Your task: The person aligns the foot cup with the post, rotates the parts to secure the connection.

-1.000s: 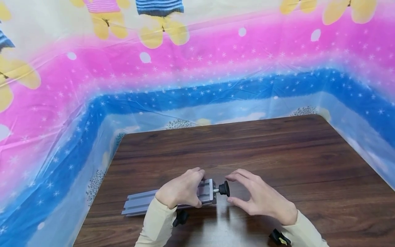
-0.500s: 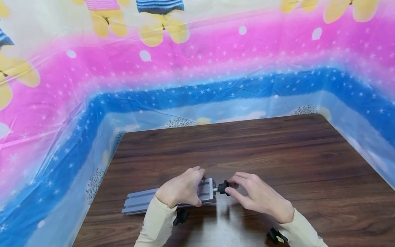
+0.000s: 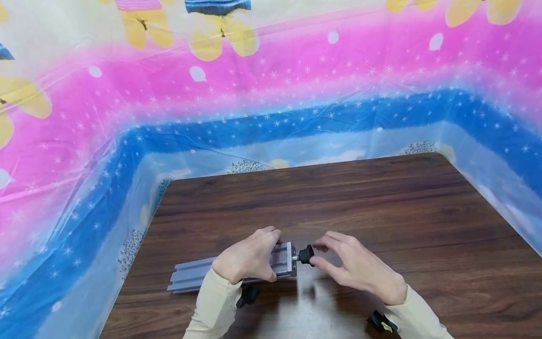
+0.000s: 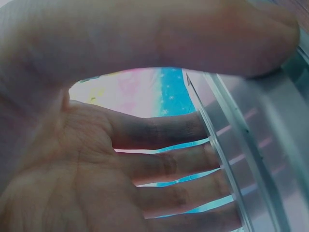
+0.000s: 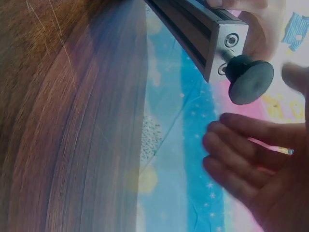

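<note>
A grey slotted aluminium profile (image 3: 192, 275) lies lengthwise over the table, with a metal end plate (image 5: 224, 50) bolted to its right end. From that plate a black levelling foot (image 5: 251, 82) with a round disc sticks out on a threaded stem. My left hand (image 3: 250, 256) grips the profile near the plate, thumb on the near side and fingers over the far side. Beside the foot is my right hand (image 3: 360, 268), its thumb and fingers spread loosely around the disc's rim. In the right wrist view a gap shows between the fingers and the disc.
Dark wood-grain table (image 3: 338, 202) extends behind and to the right of the hands. A patterned pink and blue cloth (image 3: 262, 94) hangs around its back and sides. Black wrist-worn pieces (image 3: 381, 321) sit under both cuffs.
My right thumb and fingers closed in on the levelling foot's disc half a second ago and have since loosened slightly. The left hand keeps its grip on the profile.
</note>
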Demonstrator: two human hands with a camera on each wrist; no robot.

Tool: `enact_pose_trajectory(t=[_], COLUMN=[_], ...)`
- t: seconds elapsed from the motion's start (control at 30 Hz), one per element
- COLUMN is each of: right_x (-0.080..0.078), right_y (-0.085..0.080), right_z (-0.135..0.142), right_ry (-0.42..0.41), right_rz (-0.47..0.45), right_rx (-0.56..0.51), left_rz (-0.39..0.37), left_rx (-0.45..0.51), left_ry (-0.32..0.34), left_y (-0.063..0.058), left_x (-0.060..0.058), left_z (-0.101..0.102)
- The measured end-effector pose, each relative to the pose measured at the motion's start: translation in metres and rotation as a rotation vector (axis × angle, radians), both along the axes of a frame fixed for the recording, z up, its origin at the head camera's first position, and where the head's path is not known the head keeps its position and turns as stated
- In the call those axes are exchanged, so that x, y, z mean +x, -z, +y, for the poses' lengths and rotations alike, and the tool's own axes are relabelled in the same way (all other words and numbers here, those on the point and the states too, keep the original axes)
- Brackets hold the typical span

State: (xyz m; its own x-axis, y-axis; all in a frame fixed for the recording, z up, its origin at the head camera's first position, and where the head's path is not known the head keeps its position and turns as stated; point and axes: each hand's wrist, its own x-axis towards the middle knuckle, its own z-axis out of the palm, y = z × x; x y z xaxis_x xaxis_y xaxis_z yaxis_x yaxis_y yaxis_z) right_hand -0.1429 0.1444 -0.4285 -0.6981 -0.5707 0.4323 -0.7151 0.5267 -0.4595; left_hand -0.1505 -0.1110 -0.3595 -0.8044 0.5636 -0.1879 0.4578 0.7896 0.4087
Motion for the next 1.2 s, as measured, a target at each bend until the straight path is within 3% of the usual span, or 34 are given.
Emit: enact_pose_trajectory(t=[0.33, 0.7, 1.0, 1.2], right_x=[0.0004, -0.0007, -0.0023, -0.0016], right_y=[0.0017, 0.0029, -0.0001, -0.0024], right_z=[0.0031, -0.0011, -0.0018, 0.0046], right_ry=[-0.145, -0.044, -0.009, -0.082], right_rz=[0.156, 0.059, 0.005, 0.089], right_rx=[-0.061, -0.035, -0.012, -0.025], left_rz=[0.013, -0.006, 0.0, -0.004], left_rx=[-0.003, -0.02, -0.014, -0.025], left_ry=[0.013, 0.002, 0.008, -0.001], left_y=[0.0007, -0.0006, -0.0012, -0.0006], left_x=[-0.0003, 0.0006, -0.0006, -0.0012], left_z=[0.0011, 0.0014, 0.0009, 0.0001])
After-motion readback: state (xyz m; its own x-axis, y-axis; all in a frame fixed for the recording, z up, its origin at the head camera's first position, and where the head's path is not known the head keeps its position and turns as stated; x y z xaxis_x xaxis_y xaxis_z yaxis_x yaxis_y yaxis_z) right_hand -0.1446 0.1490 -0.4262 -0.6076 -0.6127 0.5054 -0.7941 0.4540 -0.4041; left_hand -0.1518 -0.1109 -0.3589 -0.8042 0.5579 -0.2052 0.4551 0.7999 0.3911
